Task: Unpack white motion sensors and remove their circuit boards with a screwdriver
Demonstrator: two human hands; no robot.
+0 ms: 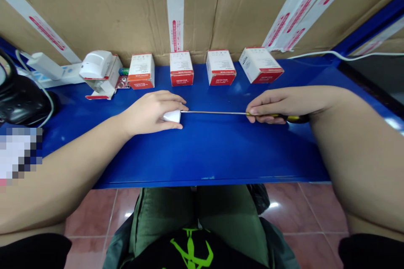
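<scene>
My left hand (154,111) is closed around a small white plastic device (172,116) on the blue table, hiding most of it. Only its right end shows between thumb and fingers. My right hand (268,107) grips a screwdriver (214,112) by its black and yellow handle. The long thin shaft lies level across the gap between my hands. Its tip meets the right end of the white device; whether it sits in a screw is too small to tell.
Along the back of the blue table (208,151) stand several white and red detector boxes (182,69). At left, a white detector (96,64) rests on an opened box (109,76), near a green battery (124,71), a power strip (66,76) and a black object (28,98). Cardboard (202,12) walls the back.
</scene>
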